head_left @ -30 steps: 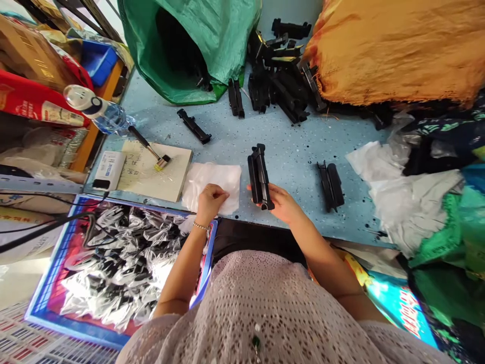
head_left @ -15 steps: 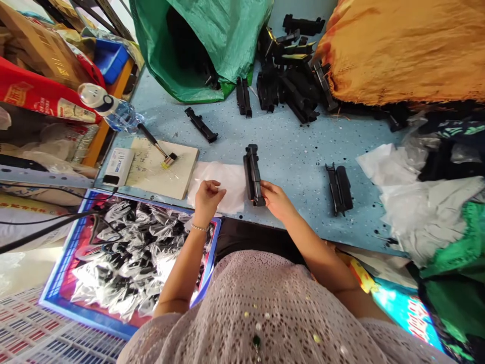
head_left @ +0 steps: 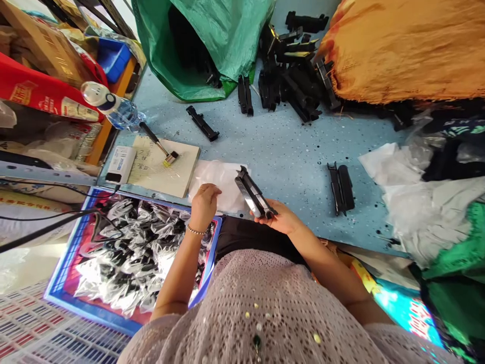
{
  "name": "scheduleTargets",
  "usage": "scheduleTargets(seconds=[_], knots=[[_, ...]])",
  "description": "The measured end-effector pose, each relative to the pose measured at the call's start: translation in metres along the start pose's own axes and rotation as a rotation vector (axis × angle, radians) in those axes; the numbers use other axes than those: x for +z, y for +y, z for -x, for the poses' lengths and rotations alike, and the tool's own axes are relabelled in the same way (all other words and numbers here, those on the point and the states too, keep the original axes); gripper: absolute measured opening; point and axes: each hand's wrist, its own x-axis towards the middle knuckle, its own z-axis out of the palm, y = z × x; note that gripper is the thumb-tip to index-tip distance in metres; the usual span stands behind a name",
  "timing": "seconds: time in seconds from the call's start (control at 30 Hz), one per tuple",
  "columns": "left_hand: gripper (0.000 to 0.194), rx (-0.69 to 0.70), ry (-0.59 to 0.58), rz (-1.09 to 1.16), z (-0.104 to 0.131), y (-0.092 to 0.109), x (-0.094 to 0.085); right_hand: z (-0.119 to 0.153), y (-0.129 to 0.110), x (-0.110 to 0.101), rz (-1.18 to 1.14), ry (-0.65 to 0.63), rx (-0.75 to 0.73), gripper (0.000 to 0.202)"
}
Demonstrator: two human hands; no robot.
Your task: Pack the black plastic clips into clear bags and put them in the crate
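Observation:
My right hand (head_left: 278, 217) holds a long black plastic part (head_left: 254, 193) by its near end, fingers beneath it. The part tilts up and away to the left, and its side catches the light. My left hand (head_left: 205, 202) is at the left edge of a stack of thin clear plastic bags (head_left: 223, 174). Its fingers are curled together; whether a bag is pinched in them is hidden. On the blue speckled table (head_left: 288, 156), a similar black part (head_left: 340, 189) lies to the right and another black part (head_left: 202, 124) lies beyond the bags.
A blue crate (head_left: 60, 283) of bagged black parts stands below left. A brush (head_left: 159, 144) rests on a cardboard sheet (head_left: 178, 177), near a water bottle (head_left: 113, 106). More black parts (head_left: 291, 86) are heaped between a green sack (head_left: 235, 35) and an orange sack (head_left: 409, 50).
My right hand has drawn the black part nearer and tipped it, its far end swinging left. My left hand has shifted slightly, its fingers curling closer together over the bags.

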Motion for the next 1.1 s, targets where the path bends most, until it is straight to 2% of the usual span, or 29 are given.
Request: scheduleTargets(seconds=[0.1, 0.23, 0.3, 0.4, 0.47, 0.57, 0.63, 0.73, 0.87, 0.97, 1.03, 1.1], knots=[[0.023, 0.003, -0.076, -0.04, 0.0, 0.003, 0.002, 0.001, -0.003, 0.003, -0.05, -0.073, -0.007, 0.034], [0.018, -0.084, -0.011, 0.024, -0.003, 0.006, 0.004, -0.001, 0.003, 0.001, -0.095, -0.202, 0.074, 0.03], [0.025, -0.092, -0.004, 0.047, -0.004, 0.005, 0.004, -0.005, 0.007, -0.004, -0.151, -0.195, 0.074, 0.026], [0.044, -0.028, -0.093, 0.081, -0.005, 0.002, 0.007, -0.01, 0.008, -0.007, -0.266, -0.212, 0.109, 0.029], [0.041, -0.002, -0.109, 0.084, -0.006, 0.0, 0.01, -0.013, 0.005, -0.003, -0.324, -0.244, 0.158, 0.033], [0.03, -0.008, 0.013, 0.075, -0.008, -0.001, 0.013, -0.014, 0.0, 0.007, -0.377, -0.264, 0.233, 0.033], [0.034, 0.0, 0.089, 0.079, -0.009, -0.002, 0.014, -0.015, -0.001, 0.013, -0.392, -0.268, 0.294, 0.033], [0.045, 0.032, 0.129, 0.039, -0.006, -0.001, 0.014, -0.017, 0.001, 0.017, -0.413, -0.29, 0.341, 0.033], [0.055, 0.157, 0.161, -0.038, 0.005, 0.008, 0.015, -0.025, 0.0, 0.016, -0.369, -0.291, 0.292, 0.026], [0.061, 0.291, 0.14, -0.048, 0.011, 0.015, 0.013, -0.026, -0.005, 0.015, -0.215, -0.229, 0.179, 0.018], [0.065, 0.256, 0.162, -0.042, 0.012, 0.014, 0.009, -0.021, -0.01, 0.013, -0.109, -0.186, 0.079, 0.016], [0.069, 0.152, 0.2, -0.03, 0.01, 0.011, 0.004, -0.012, -0.013, 0.011, -0.041, -0.182, 0.025, 0.02]])
